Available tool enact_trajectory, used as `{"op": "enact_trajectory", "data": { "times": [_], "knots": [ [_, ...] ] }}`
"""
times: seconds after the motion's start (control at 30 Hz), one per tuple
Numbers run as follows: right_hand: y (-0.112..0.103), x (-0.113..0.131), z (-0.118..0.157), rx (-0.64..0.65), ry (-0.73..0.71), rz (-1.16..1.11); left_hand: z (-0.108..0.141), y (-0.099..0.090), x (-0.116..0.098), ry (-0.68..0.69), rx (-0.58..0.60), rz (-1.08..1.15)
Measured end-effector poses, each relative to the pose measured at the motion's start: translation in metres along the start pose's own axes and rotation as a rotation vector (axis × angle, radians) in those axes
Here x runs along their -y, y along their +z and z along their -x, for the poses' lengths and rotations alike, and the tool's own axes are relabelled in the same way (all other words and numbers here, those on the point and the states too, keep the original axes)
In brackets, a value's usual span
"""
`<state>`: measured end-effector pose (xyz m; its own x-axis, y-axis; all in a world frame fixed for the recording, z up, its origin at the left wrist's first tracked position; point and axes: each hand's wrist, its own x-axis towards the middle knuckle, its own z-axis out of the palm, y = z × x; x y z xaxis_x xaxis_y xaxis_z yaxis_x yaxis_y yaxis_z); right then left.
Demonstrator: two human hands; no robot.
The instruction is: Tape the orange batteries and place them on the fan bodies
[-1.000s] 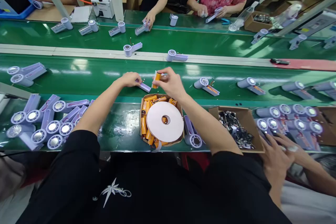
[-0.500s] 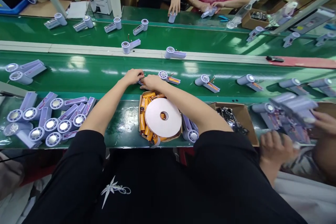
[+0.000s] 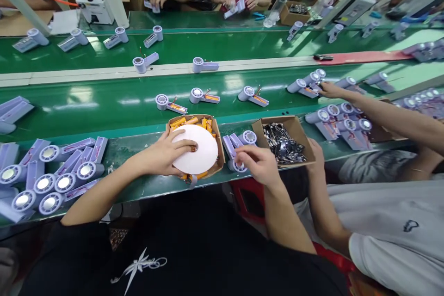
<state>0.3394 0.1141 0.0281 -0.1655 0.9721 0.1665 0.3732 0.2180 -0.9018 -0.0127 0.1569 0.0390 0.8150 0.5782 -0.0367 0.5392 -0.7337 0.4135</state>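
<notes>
My left hand (image 3: 169, 151) lies over a white round reel (image 3: 204, 159), its fingertips at the centre hole and the thumb toward the near edge. The reel rests on a cardboard box (image 3: 221, 148) of orange cylindrical batteries (image 3: 178, 122). A short greyish strip hangs from the reel's near side. My right hand (image 3: 262, 164) hovers by two lilac handheld-fan housings (image 3: 249, 137) right of that box. Its thumb and forefinger are pinched; anything between them is too small to tell. Fan housings with orange batteries inside (image 3: 176, 107) stand on the green belt (image 3: 132, 101) beyond.
Several lilac fan housings (image 3: 65, 180) crowd the bench at left. A box of small black parts (image 3: 284, 143) is at right, touched by a co-worker's hand (image 3: 316, 152). That co-worker's other arm (image 3: 364, 106) reaches over the belt. More people work across the line.
Both my hands have left the fan housing on the belt. The left has come back onto the reel, the right to the housings beside the box. The view has shifted right.
</notes>
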Motion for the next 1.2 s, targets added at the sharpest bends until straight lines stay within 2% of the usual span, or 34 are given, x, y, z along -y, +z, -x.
{"op": "enact_trajectory", "data": {
  "times": [0.1, 0.17, 0.27, 0.33, 0.4, 0.47, 0.53, 0.63, 0.7, 0.77, 0.83, 0.9, 1.0, 1.03, 1.1, 1.2],
  "knots": [
    [0.034, 0.006, 0.027, 0.216, 0.172, -0.116, 0.014, -0.001, -0.006, -0.080, -0.091, 0.028],
    [0.067, 0.015, 0.035, 0.375, 0.184, -0.141, 0.028, 0.006, -0.011, -0.154, -0.225, -0.008],
    [0.115, 0.022, 0.041, 0.538, -0.020, -0.051, 0.055, 0.021, -0.015, -0.215, -0.420, -0.126],
    [0.136, 0.021, 0.043, 0.632, -0.204, 0.129, 0.075, 0.028, -0.010, -0.279, -0.534, -0.213],
    [0.143, 0.018, 0.041, 0.729, -0.317, 0.324, 0.095, 0.033, -0.002, -0.388, -0.665, -0.267],
    [0.138, 0.017, 0.032, 0.750, -0.344, 0.419, 0.111, 0.036, 0.006, -0.492, -0.767, -0.279],
    [0.127, 0.020, 0.017, 0.639, -0.315, 0.463, 0.122, 0.043, 0.008, -0.539, -0.810, -0.275],
    [0.117, 0.028, -0.005, 0.439, -0.230, 0.646, 0.127, 0.057, 0.003, -0.544, -0.810, -0.245],
    [0.117, 0.030, -0.013, 0.424, -0.184, 0.746, 0.124, 0.066, -0.002, -0.553, -0.785, -0.218],
    [0.120, 0.025, -0.016, 0.421, -0.143, 0.718, 0.121, 0.073, -0.007, -0.560, -0.761, -0.209],
    [0.121, 0.014, -0.016, 0.369, -0.093, 0.534, 0.119, 0.078, -0.010, -0.549, -0.749, -0.212],
    [0.117, 0.003, -0.018, 0.280, -0.012, 0.198, 0.116, 0.080, -0.012, -0.531, -0.736, -0.209],
    [0.106, -0.003, -0.022, 0.062, 0.064, -0.317, 0.112, 0.079, -0.017, -0.505, -0.712, -0.212],
    [0.101, 0.000, -0.023, -0.028, 0.041, -0.406, 0.111, 0.077, -0.020, -0.493, -0.701, -0.218],
    [0.093, 0.010, -0.022, -0.177, -0.092, -0.425, 0.108, 0.074, -0.026, -0.461, -0.669, -0.237],
    [0.086, 0.029, -0.017, -0.274, -0.335, -0.221, 0.104, 0.067, -0.038, -0.381, -0.611, -0.271]
  ]
}}
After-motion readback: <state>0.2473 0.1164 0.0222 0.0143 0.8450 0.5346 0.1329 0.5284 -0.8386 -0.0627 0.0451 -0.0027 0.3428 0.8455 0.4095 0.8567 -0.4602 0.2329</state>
